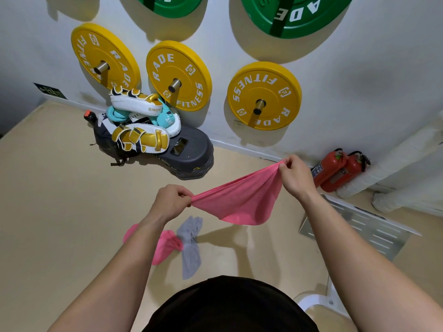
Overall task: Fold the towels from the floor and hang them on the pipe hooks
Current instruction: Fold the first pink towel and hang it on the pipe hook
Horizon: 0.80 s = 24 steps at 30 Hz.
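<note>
A pink towel hangs stretched in the air between both hands, sagging in the middle. My left hand pinches its lower left corner. My right hand pinches the upper right corner, higher and further from me. On the beige floor below lie a second pink towel, partly hidden by my left forearm, and a crumpled grey towel touching it on the right. White wrapped pipes run along the wall at the right; no hooks are visible.
Yellow weight plates and green ones hang on wall pegs. A pile of boxing pads and gloves sits on dark gear by the wall. Two red fire extinguishers and a metal slotted panel stand at the right.
</note>
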Each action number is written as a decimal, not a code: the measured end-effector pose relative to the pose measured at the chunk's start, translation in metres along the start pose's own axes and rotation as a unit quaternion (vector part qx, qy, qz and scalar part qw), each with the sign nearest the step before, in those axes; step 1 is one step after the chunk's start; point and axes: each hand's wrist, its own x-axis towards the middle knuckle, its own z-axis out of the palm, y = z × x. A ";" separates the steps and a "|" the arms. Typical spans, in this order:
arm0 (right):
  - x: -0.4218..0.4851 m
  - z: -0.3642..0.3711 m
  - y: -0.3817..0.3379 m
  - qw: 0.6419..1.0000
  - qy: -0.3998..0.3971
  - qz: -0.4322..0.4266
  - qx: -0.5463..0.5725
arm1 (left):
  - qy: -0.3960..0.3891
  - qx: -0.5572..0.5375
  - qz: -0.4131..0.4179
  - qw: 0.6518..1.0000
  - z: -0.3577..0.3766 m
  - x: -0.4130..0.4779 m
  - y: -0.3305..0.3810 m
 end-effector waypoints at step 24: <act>-0.008 -0.005 0.014 0.999 -0.017 0.017 -0.026 | 0.097 0.054 0.130 0.985 -0.003 -0.007 0.002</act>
